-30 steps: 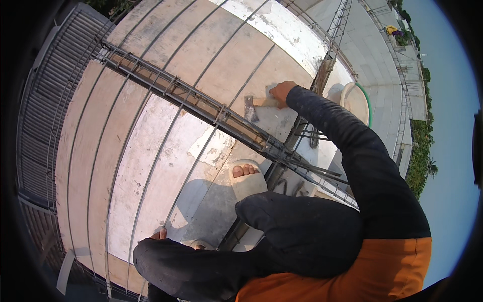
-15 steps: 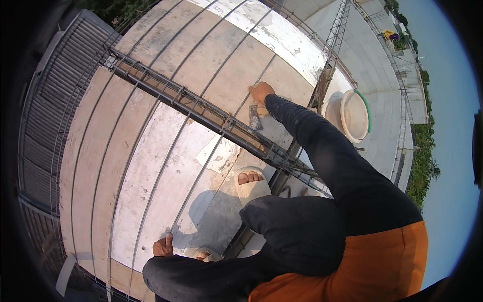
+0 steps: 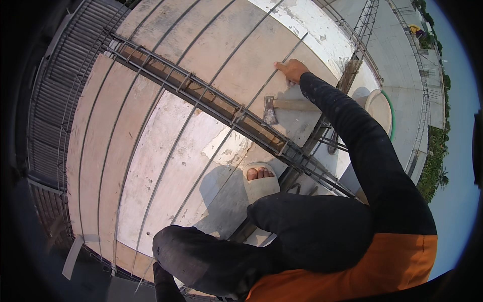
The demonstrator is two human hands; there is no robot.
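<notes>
My right hand [image 3: 291, 69] reaches far out over the plywood deck [image 3: 166, 151], fingers curled down on a long thin steel rod [image 3: 298, 44] that lies across the boards. Just below the hand lies a hammer [image 3: 271, 108] with a wooden handle, untouched. My left hand is hidden behind my bent knee; only the dark sleeve [image 3: 162, 282] shows at the lower edge. I crouch with one foot in a pale sandal [image 3: 259, 182] on the deck.
A long rebar cage [image 3: 201, 90] runs diagonally across the deck between me and the hammer. A white basin with a green rim [image 3: 381, 108] and a wooden plank [image 3: 348, 75] sit at the right. Steel grating [image 3: 55, 116] and the deck's edge lie left.
My right hand has left the hammer's handle and stretched farther out onto the steel rod. My left hand, seen by my knee earlier, has gone out of sight.
</notes>
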